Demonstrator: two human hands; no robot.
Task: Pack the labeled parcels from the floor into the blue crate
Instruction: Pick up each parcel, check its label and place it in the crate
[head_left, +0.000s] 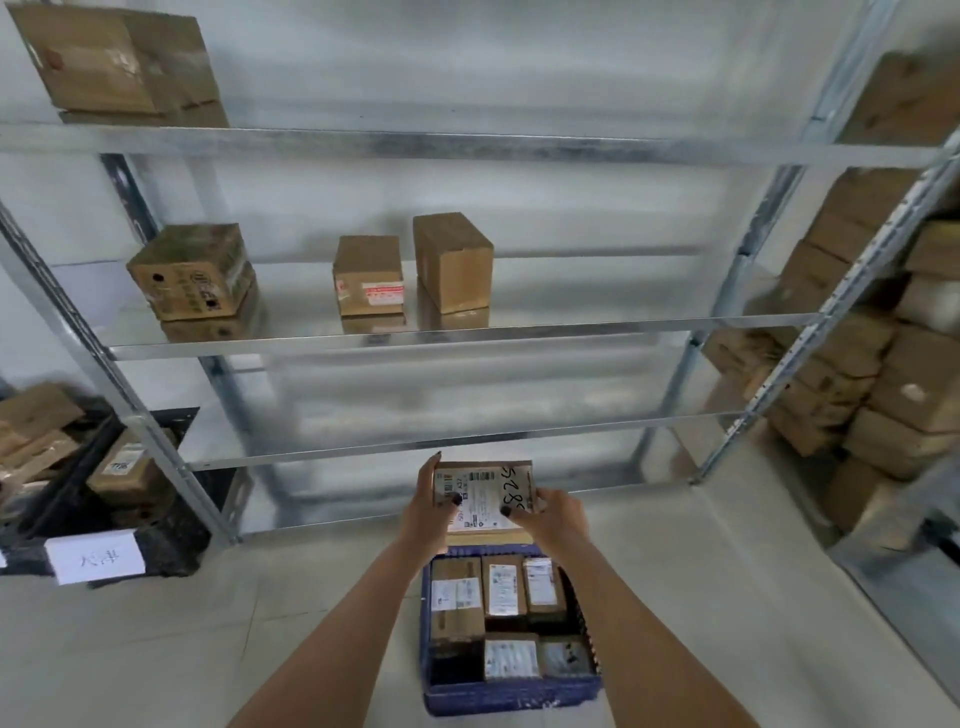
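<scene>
A blue crate (511, 696) stands on the floor in front of me and holds several labeled cardboard parcels (503, 590). Above its far end I hold a flat labeled parcel (485, 493) with handwritten digits on its white label. My left hand (428, 512) grips the parcel's left edge, thumb on the label. My right hand (553, 512) grips its right edge, thumb on the label too. The far rim of the crate is hidden behind the parcel and my hands.
A metal shelving rack (415, 332) stands right behind the crate, with three brown boxes (369, 275) on its middle shelf. A black bin of parcels (130, 467) sits at the left. Stacked cartons (857, 364) fill the shelves at the right.
</scene>
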